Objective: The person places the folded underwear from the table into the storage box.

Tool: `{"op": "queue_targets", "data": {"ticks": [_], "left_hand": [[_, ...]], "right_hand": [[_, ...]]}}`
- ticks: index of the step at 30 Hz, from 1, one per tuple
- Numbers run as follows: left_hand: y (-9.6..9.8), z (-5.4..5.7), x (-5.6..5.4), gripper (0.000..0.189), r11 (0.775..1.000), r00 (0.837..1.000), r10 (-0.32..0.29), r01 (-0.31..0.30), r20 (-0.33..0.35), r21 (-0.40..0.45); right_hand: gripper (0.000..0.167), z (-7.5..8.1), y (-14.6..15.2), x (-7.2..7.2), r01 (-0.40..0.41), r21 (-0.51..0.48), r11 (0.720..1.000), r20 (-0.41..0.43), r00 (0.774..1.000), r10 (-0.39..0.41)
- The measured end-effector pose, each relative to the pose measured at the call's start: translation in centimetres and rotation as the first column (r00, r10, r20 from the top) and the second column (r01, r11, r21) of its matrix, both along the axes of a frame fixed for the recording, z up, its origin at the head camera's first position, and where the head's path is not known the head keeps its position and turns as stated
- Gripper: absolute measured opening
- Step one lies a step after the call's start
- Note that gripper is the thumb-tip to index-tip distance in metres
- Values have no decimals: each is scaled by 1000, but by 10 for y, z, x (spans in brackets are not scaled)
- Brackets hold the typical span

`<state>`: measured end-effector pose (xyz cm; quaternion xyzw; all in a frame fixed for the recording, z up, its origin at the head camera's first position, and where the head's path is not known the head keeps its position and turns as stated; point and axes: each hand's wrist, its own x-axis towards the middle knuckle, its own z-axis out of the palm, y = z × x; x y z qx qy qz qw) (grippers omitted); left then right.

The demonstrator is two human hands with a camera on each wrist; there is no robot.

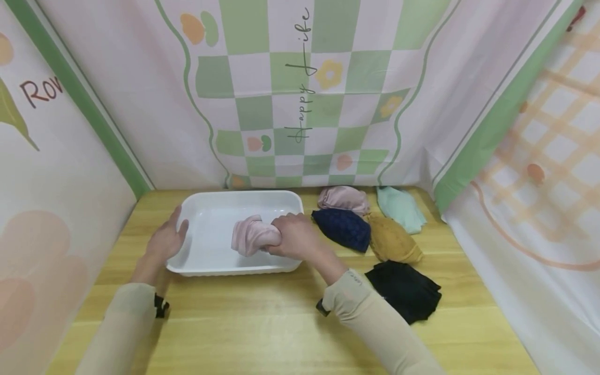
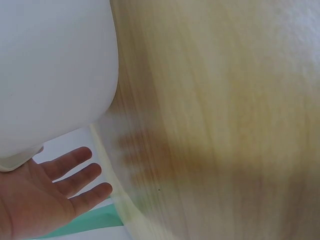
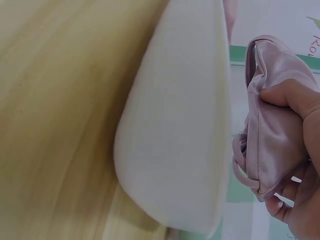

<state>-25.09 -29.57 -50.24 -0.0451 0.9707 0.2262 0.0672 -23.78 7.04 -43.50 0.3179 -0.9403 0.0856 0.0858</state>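
My right hand (image 1: 296, 237) holds a folded pink satin bra (image 1: 253, 236) over the right half of a white rectangular tray (image 1: 201, 271). In the right wrist view, thumb and fingers pinch the bra (image 3: 277, 120), and thin straps loop from its lower edge. My left hand (image 1: 166, 237) is at the tray's left end, its thumb over the rim. The left wrist view shows that hand's (image 2: 45, 195) fingers straight and spread outside the tray wall (image 2: 60, 75); the rim hides most of the thumb.
Right of the tray lie another pink satin piece (image 1: 344, 200), a navy bra (image 1: 344, 229), a mustard bra (image 1: 394, 239), a mint-green folded garment (image 1: 400, 208) and a black folded garment (image 1: 405, 291). Printed curtains (image 1: 187, 130) rise behind and beside the wooden table (image 1: 248, 323).
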Motion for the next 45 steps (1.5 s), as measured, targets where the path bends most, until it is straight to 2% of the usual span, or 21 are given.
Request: {"op": "queue_targets", "data": {"ticks": [12,16,22,29,38,45], "left_hand": [[3,2,-2,73,1000,1000,-4,4,-5,4],[4,4,-1,75,1000,1000,-2,2,-5,11],[5,5,-2,77,1000,1000,-6,6,-13,16],[6,7,-2,77,1000,1000,9,-9,-9,11],[3,2,-1,79,1000,1000,13,-13,-5,6],[4,3,1,79,1000,1000,11,-11,2,0]], "right_hand": [[42,-20,-9,-1,-28,65,997,-18,999,29],[48,-24,-9,0,-13,112,994,8,1000,12],[69,-24,-5,-1,14,148,989,80,996,-26],[72,-21,-2,-3,21,165,986,137,990,-44],[57,-16,3,-2,2,112,994,87,996,-12],[51,-14,10,-2,6,-10,1000,163,987,-5]]}}
